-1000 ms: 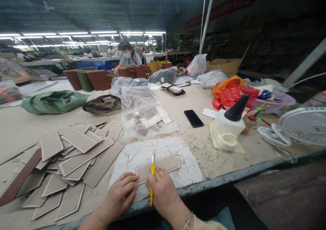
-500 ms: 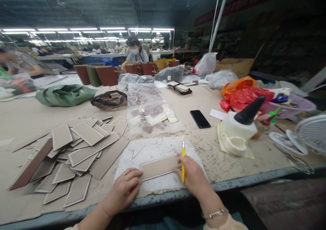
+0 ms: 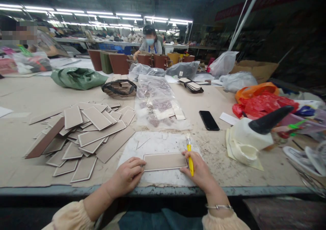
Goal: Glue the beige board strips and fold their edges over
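Note:
A rectangular beige panel point(image 3: 165, 162) with a pale border and dark edge lies on a white sheet point(image 3: 158, 179) near the table's front edge. My left hand point(image 3: 129, 175) pinches the panel's left end. At its right end is my right hand point(image 3: 197, 169), gripping the panel between thumb and finger while also holding a yellow brush point(image 3: 190, 160), bristles pointing away from me. Left of the sheet, similar panels point(image 3: 99, 135) are heaped loosely, one with a brown face point(image 3: 47, 138).
A white glue container point(image 3: 249, 138) with a black nozzle stands at right. Behind are a phone point(image 3: 209, 120), a clear plastic bag point(image 3: 160, 104), a green bag point(image 3: 78, 77) and red plastic point(image 3: 267, 104). A masked person point(image 3: 150, 46) is across the table.
The camera view has shifted and levelled. The panel now lies straighter across the sheet, its right end turned towards me, with both hands still at its ends. The brush tilts more.

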Demonstrator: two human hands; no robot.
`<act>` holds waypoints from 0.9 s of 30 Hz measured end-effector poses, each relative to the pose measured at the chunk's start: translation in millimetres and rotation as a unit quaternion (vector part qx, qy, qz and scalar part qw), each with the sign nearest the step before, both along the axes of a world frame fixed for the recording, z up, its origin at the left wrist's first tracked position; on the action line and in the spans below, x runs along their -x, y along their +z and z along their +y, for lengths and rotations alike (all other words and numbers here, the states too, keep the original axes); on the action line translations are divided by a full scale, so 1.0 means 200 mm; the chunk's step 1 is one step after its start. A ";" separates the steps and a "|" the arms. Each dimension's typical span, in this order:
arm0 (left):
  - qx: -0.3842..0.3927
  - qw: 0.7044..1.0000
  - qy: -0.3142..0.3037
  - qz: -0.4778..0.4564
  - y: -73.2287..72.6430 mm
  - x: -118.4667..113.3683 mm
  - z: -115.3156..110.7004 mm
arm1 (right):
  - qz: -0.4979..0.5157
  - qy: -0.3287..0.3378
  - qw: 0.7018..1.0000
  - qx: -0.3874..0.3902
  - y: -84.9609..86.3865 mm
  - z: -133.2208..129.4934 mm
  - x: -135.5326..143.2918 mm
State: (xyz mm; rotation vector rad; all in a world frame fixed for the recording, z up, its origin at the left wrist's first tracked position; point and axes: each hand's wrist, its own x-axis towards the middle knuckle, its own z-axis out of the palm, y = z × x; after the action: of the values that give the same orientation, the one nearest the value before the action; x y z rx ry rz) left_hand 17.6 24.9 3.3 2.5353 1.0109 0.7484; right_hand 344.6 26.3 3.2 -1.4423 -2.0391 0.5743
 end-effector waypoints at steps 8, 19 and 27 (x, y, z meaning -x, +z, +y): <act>0.012 1.000 0.004 0.004 0.00 0.00 0.00 | 0.001 -0.005 1.000 0.005 -0.01 0.01 -0.01; 0.002 1.000 0.007 0.005 0.01 0.00 0.00 | 0.005 -0.016 1.000 0.017 -0.01 0.02 -0.01; 0.010 1.000 0.000 0.009 0.00 0.00 0.00 | -0.008 -0.027 0.999 0.018 -0.01 0.02 0.00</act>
State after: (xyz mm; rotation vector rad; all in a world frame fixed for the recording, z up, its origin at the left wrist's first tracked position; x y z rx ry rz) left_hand 17.6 24.7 4.3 2.5302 1.0178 0.7130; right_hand 345.5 30.6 1.7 -1.5234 -2.0040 0.5823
